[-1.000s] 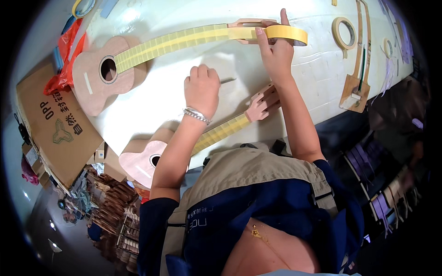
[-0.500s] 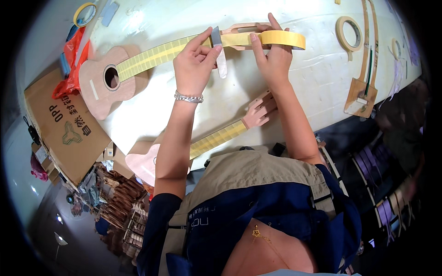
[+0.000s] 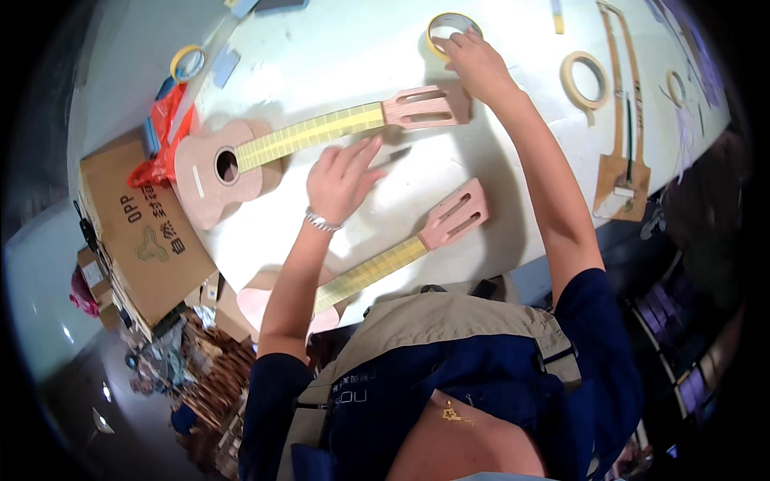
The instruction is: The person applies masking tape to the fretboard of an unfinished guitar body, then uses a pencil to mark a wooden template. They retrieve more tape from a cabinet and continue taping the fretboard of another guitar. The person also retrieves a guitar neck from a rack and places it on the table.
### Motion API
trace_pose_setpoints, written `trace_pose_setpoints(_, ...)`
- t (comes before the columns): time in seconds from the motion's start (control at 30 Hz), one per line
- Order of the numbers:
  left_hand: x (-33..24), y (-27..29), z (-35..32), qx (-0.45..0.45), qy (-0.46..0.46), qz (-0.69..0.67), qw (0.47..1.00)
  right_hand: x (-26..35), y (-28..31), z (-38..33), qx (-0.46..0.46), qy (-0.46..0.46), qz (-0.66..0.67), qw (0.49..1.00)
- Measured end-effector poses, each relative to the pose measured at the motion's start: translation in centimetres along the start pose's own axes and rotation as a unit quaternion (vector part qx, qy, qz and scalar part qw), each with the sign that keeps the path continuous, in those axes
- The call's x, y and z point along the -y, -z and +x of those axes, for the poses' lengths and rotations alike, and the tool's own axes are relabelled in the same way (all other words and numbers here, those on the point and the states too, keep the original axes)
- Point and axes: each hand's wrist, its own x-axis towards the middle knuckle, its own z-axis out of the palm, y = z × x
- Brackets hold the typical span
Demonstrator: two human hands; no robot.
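Observation:
My right hand point(image 3: 475, 64) reaches to the far side of the table, its fingers closed on the rim of a yellow tape roll point(image 3: 434, 50). My left hand point(image 3: 341, 180), wearing a chain bracelet, is over the table with its fingers loosely stretched and somewhat blurred. Beside its fingertips is the dark blade of a small knife point(image 3: 399, 152); its handle cannot be made out. Just beyond lies an unfinished ukulele point(image 3: 200, 178), its fretboard point(image 3: 321, 133) covered in yellow tape and its slotted headstock point(image 3: 425, 107) bare. A second ukulele point(image 3: 454, 215) lies nearer me, partly behind my left forearm.
A masking tape roll point(image 3: 569, 80) and a long wooden jig point(image 3: 616, 172) lie on the right. At left are a smaller yellow tape roll point(image 3: 176, 67), a red plastic bag point(image 3: 160, 164) and a cardboard box point(image 3: 120, 188). Wooden parts point(image 3: 220, 385) are stacked below the table.
The tape roll has moved from the headstock to the far side, with no strip joining it to the ukulele. My left hand has dropped from the neck. The view has shifted.

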Motion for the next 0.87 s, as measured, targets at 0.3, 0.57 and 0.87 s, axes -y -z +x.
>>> trace_pose_setpoints(0.3,15.8,1.5,1.6,0.339,0.206,-0.160,0.904,18.3,1.8,-20.9,0.513,-0.036,0.483,0.709)
trace_pose_setpoints(0.57,16.2,9.5,2.6,0.328,0.241,-0.341,0.847,28.0,-5.3,-22.3,0.026,-0.281,0.888,0.364)
trace_pose_setpoints(0.87,13.5,28.8,-3.5,-0.066,0.014,-0.281,0.957,26.1,16.2,-25.8,-0.377,-0.061,0.767,0.516)
